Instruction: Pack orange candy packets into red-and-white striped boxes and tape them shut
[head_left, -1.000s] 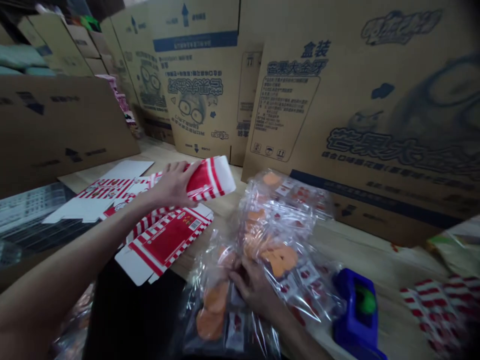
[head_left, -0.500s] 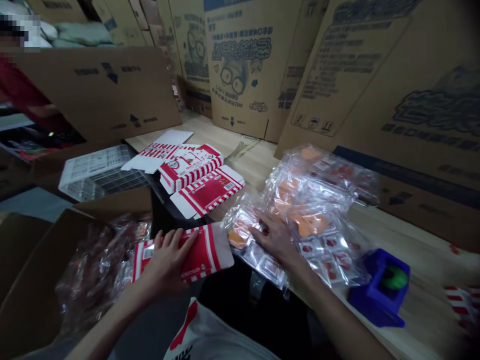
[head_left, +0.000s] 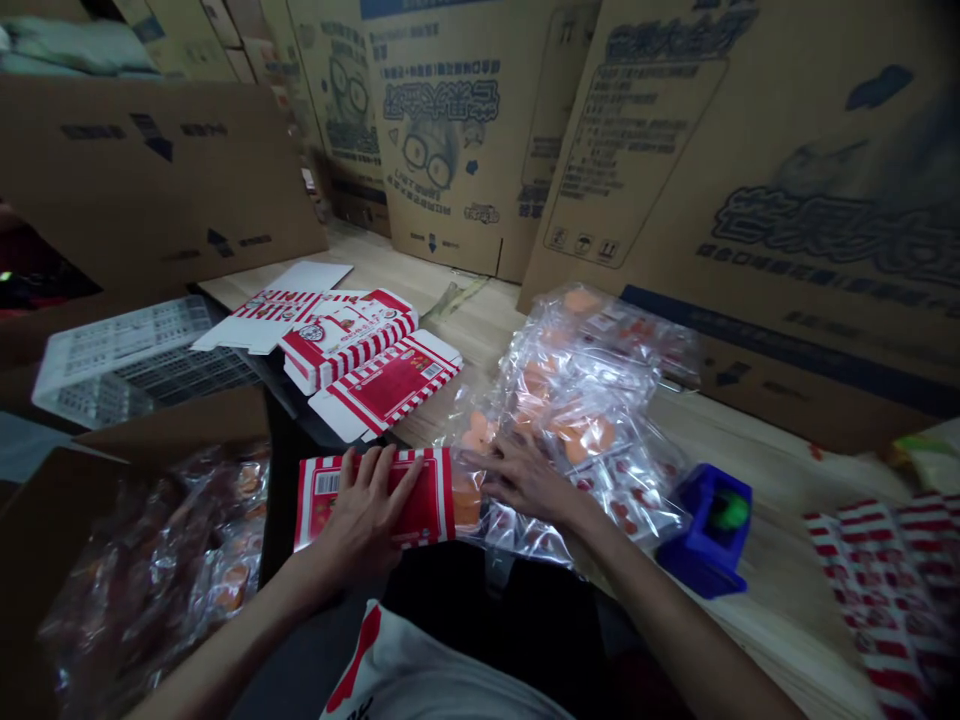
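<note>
My left hand [head_left: 367, 505] lies over a red-and-white striped carton [head_left: 435, 500] and grips it at the table's front edge, fingers spread across its top. At the carton's right end, a clear plastic packet with an orange piece [head_left: 466, 502] sits against or partly inside the opening. My right hand [head_left: 529, 480] holds this packet, its fingertips bent on the film; the thumb is hard to make out. Just beyond and right of that hand lies a pile of similar clear packets [head_left: 585, 390] with orange shapes and small red pieces.
Flat striped cartons [head_left: 375, 385] lie on the table at the back left. A cardboard box [head_left: 180, 420] of packets stands lower left, by a white plastic basket [head_left: 112, 350]. A blue holder [head_left: 694, 540] with something green and striped packaging [head_left: 877, 590] are at right. Large cardboard boxes [head_left: 450, 140] wall the back.
My left hand has turned the carton level, its open end now facing the packet. My right hand has drawn a packet left to that opening. The view has swung right.
</note>
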